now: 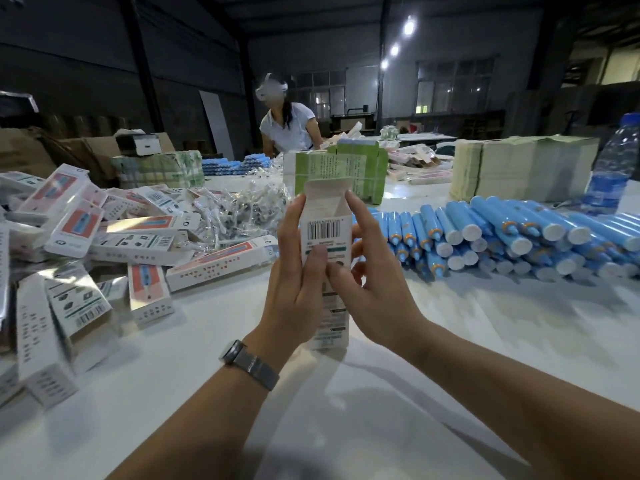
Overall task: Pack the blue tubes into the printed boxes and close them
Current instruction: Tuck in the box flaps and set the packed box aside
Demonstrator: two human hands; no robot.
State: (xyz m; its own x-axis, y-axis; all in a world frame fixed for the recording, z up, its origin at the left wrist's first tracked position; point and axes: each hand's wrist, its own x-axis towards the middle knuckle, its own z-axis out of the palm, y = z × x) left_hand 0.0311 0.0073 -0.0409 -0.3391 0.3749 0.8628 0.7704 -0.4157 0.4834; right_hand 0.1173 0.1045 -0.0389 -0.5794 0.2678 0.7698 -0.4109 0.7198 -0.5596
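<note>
While held, box (323, 237) between piles.

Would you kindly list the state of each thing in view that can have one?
Held printed box: upright, top flap open.
Left hand: grips the box's left side.
Right hand: holds its right side, index finger along the top edge.
Blue tubes: lying stacked, capped, unpacked.
Pile of printed boxes: lying heaped; closed or not, cannot tell.
Water bottle: upright, capped.
</note>
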